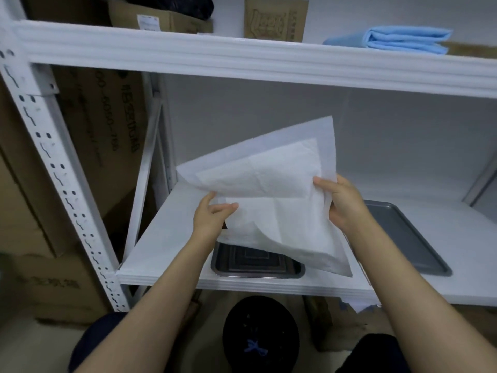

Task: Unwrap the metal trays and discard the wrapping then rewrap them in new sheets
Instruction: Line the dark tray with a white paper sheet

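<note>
A white wrapping sheet (269, 189), partly folded, is held up above the white shelf (166, 238). My left hand (211, 215) pinches its lower left edge between thumb and fingers. My right hand (343, 203) grips its right edge, thumb on the front. Under the sheet a stack of nested shiny metal trays (255, 265) sits at the shelf's front edge, its back part hidden by the sheet. A flat dull grey tray (408, 238) lies on the shelf to the right.
Folded blue sheets (403, 40) lie on the upper shelf beside cardboard boxes (274, 18). More boxes (102, 135) stand left of the perforated shelf post (53, 170). A dark round bin (261, 335) stands on the floor below the shelf.
</note>
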